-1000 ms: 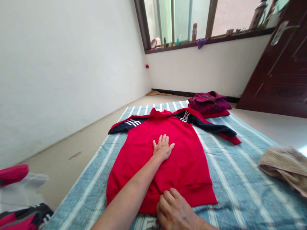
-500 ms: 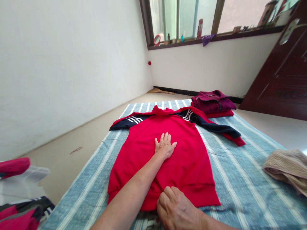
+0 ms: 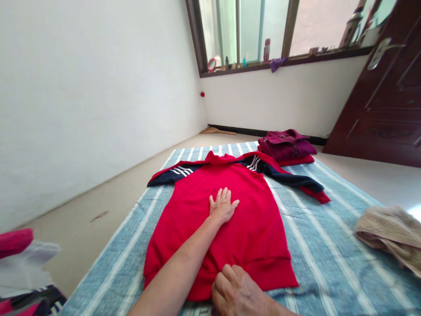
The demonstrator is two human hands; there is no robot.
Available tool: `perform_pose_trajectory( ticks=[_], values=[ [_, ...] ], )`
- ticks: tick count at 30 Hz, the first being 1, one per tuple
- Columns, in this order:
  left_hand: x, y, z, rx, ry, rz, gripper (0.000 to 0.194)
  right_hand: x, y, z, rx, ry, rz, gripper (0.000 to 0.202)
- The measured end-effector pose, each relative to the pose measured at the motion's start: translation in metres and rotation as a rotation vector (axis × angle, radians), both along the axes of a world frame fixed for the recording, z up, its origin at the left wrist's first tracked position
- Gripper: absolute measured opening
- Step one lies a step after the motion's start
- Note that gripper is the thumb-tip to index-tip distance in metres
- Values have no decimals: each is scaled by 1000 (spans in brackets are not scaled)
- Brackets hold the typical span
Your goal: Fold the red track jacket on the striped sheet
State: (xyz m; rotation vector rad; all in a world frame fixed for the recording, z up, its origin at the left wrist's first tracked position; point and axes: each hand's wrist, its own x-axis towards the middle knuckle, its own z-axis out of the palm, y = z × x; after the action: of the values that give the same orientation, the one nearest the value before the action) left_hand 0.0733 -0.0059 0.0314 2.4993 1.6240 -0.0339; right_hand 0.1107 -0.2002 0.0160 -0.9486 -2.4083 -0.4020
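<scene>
A red jacket [image 3: 253, 219] with navy, white-striped sleeves lies spread on a blue striped bed cover [image 3: 315, 237], its collar at the far end. My left hand [image 3: 223, 206] rests flat on the middle of the jacket, fingers spread, holding nothing. At the near hem, my right hand [image 3: 237, 289] is closed with its fingers curled round the jacket's bottom edge. The fingertips of that hand are hidden beneath it.
Folded maroon and red clothes [image 3: 286, 147] are stacked at the bed's far right corner. A beige cloth [image 3: 391, 232] lies at the right. More clothes [image 3: 33, 303] sit at lower left. A dark red door [image 3: 381, 109] stands at the right.
The view has shifted slightly, so the whole scene sits a little lower and further left. Both hands keep their places on the jacket.
</scene>
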Motion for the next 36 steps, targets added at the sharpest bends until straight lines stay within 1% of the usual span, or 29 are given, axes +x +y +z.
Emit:
perform_pose_trajectory(
  ticks=[3,5,8,10,12,14,17,20,24,27,33,36],
  values=[
    [-4,2,9,-26,-7,-8,64,-1,1,-3,26,24,-6,21],
    [-9,-2,17,-32,-13,-32,64,-2,2,-7,25,39,-20,20],
    [-18,-20,25,-42,-6,-90,62,-4,5,-14,19,57,-51,22],
    [-22,-35,26,-46,12,-119,62,-7,7,-19,34,69,-53,23],
    [-24,-48,23,-26,54,-141,63,-10,7,-22,37,78,-54,24],
    [-24,-56,17,6,75,-153,65,-14,5,-23,-2,82,-86,24],
    [-23,-57,8,53,82,-152,68,-18,1,-26,-77,70,-135,27],
    [-22,-54,2,79,88,-143,70,-19,0,-32,-107,52,-141,29],
    [-22,-54,1,103,89,-133,72,-18,4,-43,-115,50,-131,30],
    [-22,-55,1,137,85,-112,72,-20,7,-48,-111,43,-118,31],
    [-21,-54,-2,158,72,-85,74,-25,5,-46,-103,50,-184,32],
    [-21,-52,-2,155,69,-84,75,-25,5,-45,-99,48,-189,31]
  ],
)
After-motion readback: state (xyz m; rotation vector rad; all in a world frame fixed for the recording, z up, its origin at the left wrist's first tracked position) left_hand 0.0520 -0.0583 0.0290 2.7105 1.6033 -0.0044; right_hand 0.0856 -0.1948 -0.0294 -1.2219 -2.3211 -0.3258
